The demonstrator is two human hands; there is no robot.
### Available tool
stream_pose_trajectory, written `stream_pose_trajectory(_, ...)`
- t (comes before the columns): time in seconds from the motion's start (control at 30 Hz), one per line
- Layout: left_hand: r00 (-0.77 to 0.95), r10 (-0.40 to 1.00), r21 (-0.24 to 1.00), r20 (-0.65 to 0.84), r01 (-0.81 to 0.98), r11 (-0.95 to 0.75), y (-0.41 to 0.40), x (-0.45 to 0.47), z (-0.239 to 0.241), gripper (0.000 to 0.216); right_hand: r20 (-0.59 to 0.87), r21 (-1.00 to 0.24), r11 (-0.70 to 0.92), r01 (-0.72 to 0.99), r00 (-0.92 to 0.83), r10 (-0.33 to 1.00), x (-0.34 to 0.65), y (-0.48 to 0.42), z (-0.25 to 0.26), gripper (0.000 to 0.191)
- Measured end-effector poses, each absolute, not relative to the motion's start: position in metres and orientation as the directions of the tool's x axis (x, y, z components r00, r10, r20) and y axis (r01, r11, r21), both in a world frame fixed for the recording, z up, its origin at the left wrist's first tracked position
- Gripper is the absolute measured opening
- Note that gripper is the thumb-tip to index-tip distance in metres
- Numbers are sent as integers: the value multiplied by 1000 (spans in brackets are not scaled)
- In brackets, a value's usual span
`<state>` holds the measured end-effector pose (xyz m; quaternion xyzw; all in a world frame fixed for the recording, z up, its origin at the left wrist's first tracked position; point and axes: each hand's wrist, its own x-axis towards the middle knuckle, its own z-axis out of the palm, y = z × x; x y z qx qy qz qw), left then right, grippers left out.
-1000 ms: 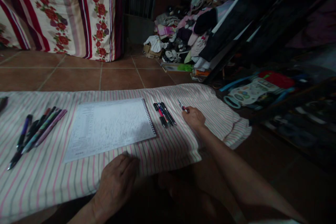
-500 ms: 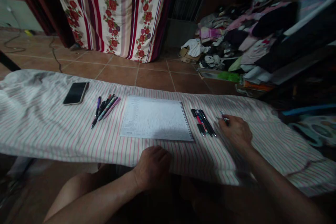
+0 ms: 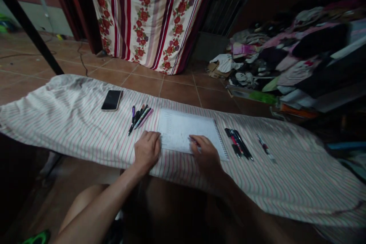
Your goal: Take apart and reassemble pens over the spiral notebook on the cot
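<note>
A spiral notebook [image 3: 177, 129] with a whitish, faintly printed page lies on the striped cloth, its coil on the right. My left hand [image 3: 146, 150] is closed at the notebook's lower left edge, fingers curled against it. Over the lower middle of the page is my right hand [image 3: 204, 152], fingers bent and slightly apart, with no pen visible in them. A single pen [image 3: 265, 148] rests on the cloth to the right, a little blurred. Between it and the notebook lies a group of black and red pens [image 3: 238, 143]. Several coloured pens [image 3: 140, 117] are bunched left of the notebook.
A dark phone [image 3: 111, 100] lies toward the cloth's far left. Striped cloth [image 3: 85, 122] covers the long surface. Beyond it are a tiled floor [image 3: 180, 89], a flowered curtain [image 3: 157, 19] and a heap of clothes [image 3: 274, 53] at the right.
My right hand has let go of a pen at the right and moved left over the notebook. My left hand has moved up to the notebook's left edge. The view has shifted.
</note>
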<state>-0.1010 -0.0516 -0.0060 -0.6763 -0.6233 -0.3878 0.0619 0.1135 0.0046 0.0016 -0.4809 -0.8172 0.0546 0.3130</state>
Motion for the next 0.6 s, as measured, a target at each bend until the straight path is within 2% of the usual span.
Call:
stream_pose_trajectory(0.13, -328, 768, 490, 550, 871, 21, -54, -134, -1, 24, 511, -359, 615, 702, -404, 759, 88, -8, -22, 26)
stream_pose_trajectory(0.3, -496, 749, 562, 439, 802, 202, -55, -161, 5, 29, 600, -198, 662, 723, -445, 665, 85, -15, -41, 27)
stream_pose_trajectory(0.43, -521, 778, 508, 352, 804, 308, -49, -170, 5, 37, 595, -140, 669, 730, -478, 646, 85, -17, -42, 26)
stream_pose_trajectory(0.6, -495, 811, 411, 312, 840, 354, -40, -174, 5, 37, 580, -145, 628, 765, -448, 680, 83, -18, -40, 25)
